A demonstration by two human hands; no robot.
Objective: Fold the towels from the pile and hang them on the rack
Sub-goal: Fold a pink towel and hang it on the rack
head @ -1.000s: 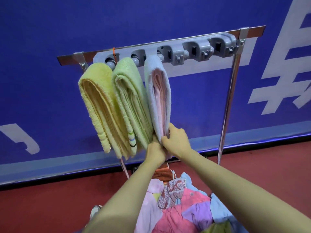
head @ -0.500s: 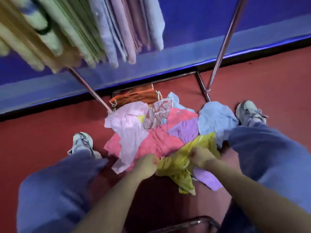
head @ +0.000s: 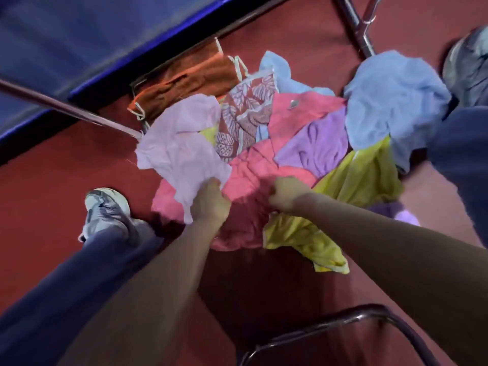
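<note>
A pile of loose towels lies on the red floor between my feet. The pink towel (head: 253, 165) is in its middle. My left hand (head: 210, 203) grips the pink towel's left part, where the edge of the pale pink towel (head: 179, 151) lies over the fingers. My right hand (head: 286, 195) has its fingers curled into the pink towel beside the yellow towel (head: 351, 186). Lilac (head: 314, 143), light blue (head: 390, 101), leaf-patterned (head: 245, 120) and orange-brown (head: 190, 80) towels lie round them. Of the rack only the legs (head: 66, 109) show.
My shoes stand left (head: 105, 210) and right (head: 467, 64) of the pile. A second rack leg (head: 356, 25) rises at the upper right. A dark curved metal tube (head: 343, 318) crosses the bottom. The blue wall (head: 79, 35) runs along the top left.
My view dropped from the rack with its hung towels to the pile. Both hands left the hung towel, came down, and moved from the yellow towel's edge up onto the pink towel.
</note>
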